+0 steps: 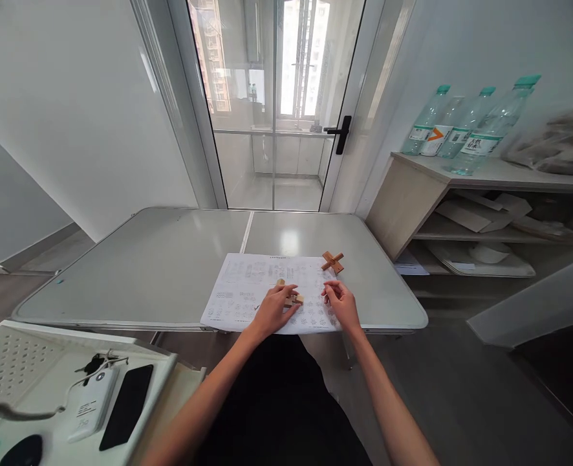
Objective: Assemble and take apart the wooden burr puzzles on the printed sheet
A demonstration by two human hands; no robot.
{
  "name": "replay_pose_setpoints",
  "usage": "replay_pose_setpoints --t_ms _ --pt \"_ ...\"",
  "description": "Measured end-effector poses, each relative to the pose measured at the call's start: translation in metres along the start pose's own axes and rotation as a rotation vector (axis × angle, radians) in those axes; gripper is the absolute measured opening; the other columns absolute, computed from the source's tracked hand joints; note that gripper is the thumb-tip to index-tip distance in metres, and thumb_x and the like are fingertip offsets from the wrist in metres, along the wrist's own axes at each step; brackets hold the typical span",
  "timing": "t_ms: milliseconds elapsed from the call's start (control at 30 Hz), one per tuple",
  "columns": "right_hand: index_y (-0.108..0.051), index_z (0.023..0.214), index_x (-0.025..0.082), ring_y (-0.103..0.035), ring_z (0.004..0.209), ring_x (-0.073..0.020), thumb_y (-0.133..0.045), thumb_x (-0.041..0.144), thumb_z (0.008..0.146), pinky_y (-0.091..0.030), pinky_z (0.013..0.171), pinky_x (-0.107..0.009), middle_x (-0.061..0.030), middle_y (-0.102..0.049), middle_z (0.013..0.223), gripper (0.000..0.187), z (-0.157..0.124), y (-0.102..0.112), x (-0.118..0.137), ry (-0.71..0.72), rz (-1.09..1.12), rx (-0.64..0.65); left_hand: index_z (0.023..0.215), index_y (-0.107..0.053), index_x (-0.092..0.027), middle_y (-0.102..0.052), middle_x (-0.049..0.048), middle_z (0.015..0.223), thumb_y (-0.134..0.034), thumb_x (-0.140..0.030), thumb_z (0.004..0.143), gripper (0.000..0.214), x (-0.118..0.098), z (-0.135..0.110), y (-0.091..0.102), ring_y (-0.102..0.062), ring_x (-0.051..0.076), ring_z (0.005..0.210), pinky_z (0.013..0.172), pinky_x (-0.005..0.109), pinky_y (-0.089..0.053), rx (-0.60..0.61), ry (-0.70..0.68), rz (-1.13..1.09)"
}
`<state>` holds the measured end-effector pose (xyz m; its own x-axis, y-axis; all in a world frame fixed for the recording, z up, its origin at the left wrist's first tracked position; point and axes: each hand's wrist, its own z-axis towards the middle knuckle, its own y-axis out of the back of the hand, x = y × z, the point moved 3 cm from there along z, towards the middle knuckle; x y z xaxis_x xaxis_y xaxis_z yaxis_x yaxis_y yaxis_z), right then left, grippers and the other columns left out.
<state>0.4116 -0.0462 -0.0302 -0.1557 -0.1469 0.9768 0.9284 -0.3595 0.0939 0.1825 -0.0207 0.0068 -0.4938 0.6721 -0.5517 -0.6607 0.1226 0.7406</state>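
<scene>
A printed instruction sheet (248, 288) lies at the near edge of a grey folding table (160, 259). My left hand (274, 309) rests on the sheet, its fingers closed round a small light wooden puzzle piece (293, 299). My right hand (341, 303) sits just to the right, fingers curled in a pinch; what they hold, if anything, is too small to name. A darker wooden cross-shaped puzzle (332, 261) stands on the table at the sheet's far right corner, apart from both hands.
A white perforated cart top (5, 362) at the near left carries a black phone (126, 406), a white power bank (92, 404) and keys. A wooden shelf (461, 175) at the right bears three water bottles (465, 126). Glass doors stand behind the table.
</scene>
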Motion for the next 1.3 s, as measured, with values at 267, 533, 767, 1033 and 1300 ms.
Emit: replay_pose_setpoints --t_ms 267,533,767,1033,1300 --pt "-0.067 0.100 0.022 -0.062 0.062 -0.0192 -0.064 0.056 0.093 -0.051 0.063 -0.032 -0.0031 -0.071 0.080 0.035 0.000 0.000 0.000 -0.001 0.009 0.006 0.135 -0.059 -0.028 -0.067 0.0085 0.133 -0.060 -0.028 0.101 0.034 -0.010 0.002 0.007 -0.061 0.027 0.128 0.108 0.046 -0.053 -0.110 -0.026 -0.034" --pt "-0.067 0.099 0.021 -0.062 0.062 -0.0184 -0.064 0.055 0.093 -0.052 0.063 -0.032 -0.0031 -0.071 0.079 0.035 0.000 0.000 0.004 -0.002 0.018 0.001 0.117 -0.066 -0.022 -0.068 0.0104 0.118 -0.064 -0.037 0.098 0.025 0.022 -0.002 0.009 -0.060 0.031 0.113 0.100 0.052 -0.052 -0.206 0.200 0.023" --pt "-0.066 0.098 0.022 -0.062 0.063 -0.0198 -0.063 0.061 0.091 -0.053 0.065 -0.033 -0.0038 -0.071 0.079 0.040 -0.001 0.001 0.007 -0.009 0.013 0.000 0.104 -0.070 -0.022 -0.072 0.0091 0.106 -0.054 -0.042 0.103 0.026 0.023 -0.006 0.023 -0.064 0.029 0.106 0.096 0.048 -0.052 -0.137 0.204 -0.016" --pt "-0.066 0.099 0.022 -0.062 0.063 -0.0204 -0.062 0.063 0.091 -0.052 0.064 -0.033 -0.0048 -0.072 0.080 0.042 -0.001 0.002 0.008 -0.009 -0.006 0.007 0.110 -0.073 -0.026 -0.069 0.0089 0.121 -0.075 -0.048 0.089 0.030 0.022 -0.022 0.031 -0.060 0.032 0.120 0.104 0.050 -0.051 -0.049 0.150 -0.040" --pt "-0.067 0.100 0.022 -0.063 0.063 -0.0197 -0.063 0.061 0.091 -0.054 0.066 -0.034 -0.0050 -0.073 0.081 0.041 0.001 0.003 0.002 0.003 -0.007 0.013 0.101 -0.067 -0.024 -0.071 0.0079 0.113 -0.070 -0.053 0.093 0.030 0.019 -0.026 0.036 -0.065 0.029 0.108 0.096 0.045 -0.054 -0.072 0.220 -0.170"
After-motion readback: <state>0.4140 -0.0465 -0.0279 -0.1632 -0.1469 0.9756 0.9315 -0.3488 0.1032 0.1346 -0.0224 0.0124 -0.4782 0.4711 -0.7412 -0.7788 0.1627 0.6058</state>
